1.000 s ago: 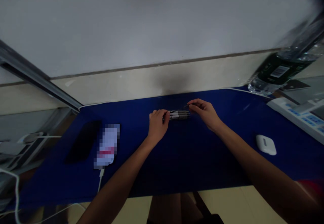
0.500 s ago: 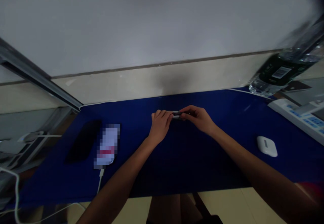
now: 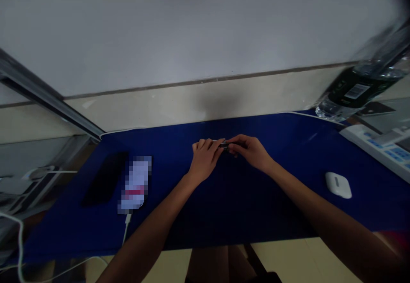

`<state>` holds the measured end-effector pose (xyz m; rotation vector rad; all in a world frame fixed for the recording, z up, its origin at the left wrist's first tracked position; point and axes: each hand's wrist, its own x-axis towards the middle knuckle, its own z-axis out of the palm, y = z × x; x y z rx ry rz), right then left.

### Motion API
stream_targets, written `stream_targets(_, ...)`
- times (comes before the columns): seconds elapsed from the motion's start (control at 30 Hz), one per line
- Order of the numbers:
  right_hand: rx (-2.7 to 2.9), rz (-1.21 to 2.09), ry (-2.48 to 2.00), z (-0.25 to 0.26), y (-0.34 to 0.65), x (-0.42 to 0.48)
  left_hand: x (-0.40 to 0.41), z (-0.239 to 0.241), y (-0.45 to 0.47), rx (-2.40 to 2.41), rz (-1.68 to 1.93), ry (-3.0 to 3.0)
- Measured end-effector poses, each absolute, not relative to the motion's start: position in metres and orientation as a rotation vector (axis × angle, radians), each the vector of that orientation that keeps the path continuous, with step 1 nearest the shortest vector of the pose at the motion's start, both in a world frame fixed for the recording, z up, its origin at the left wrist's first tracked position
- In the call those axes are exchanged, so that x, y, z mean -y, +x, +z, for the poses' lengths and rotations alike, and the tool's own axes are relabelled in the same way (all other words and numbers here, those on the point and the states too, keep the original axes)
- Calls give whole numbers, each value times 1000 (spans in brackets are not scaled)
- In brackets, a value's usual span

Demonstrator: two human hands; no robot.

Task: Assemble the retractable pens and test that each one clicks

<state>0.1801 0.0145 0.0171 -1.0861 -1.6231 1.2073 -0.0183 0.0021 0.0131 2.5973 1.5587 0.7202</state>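
The left hand [image 3: 205, 159] and right hand [image 3: 251, 151] pinch a slim barrel [image 3: 223, 145] near the far edge of the table [image 3: 275, 202], which seems light and stiff, best held by its ends.

Pen-like piece [image 3: 223, 145]: dark, glinting, metal-looking. Desk mat [image 3: 256, 214]: matt blue cloth, smooth. Water bottle [image 3: 361, 88]: clear glossy plastic. Earbud case [image 3: 338, 185]: smooth white plastic, soft sheen. Wall [image 3: 192, 27]: matt paint.

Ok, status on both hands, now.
Left hand and right hand pinching slim item, mostly hidden. Earbud case off right, phone off left, both apart from hands.
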Motion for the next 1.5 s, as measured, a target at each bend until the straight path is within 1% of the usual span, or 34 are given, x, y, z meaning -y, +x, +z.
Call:
stream_targets(0.23,1713,1111,-1285,25,177,-6,0,14,-17,-1536,758,2613)
stream_targets(0.33,1769,1010,-1233,26,176,-6,-2,12,-19,-1606,788,2599)
stream_targets(0.47,1772,998,-1140,27,178,-7,-3,13,-19,-1635,826,2550)
stream_targets(0.67,1848,928,-1234,28,179,-7,-1,14,-17,-1580,839,2570)
stream_targets(0.9,1839,1099,-1081,26,178,-8,0,16,-18,-1599,810,2565)
stream_targets(1.13,1976,872,-1223,22,182,-11,2,17,-16,-1555,782,2595)
stream_targets(1.37,2172,548,-1076,24,180,-7,-2,15,-18,-1679,785,2556)
stream_targets(1.5,2187,443,-1103,21,179,-8,0,16,-16,-1581,817,2554)
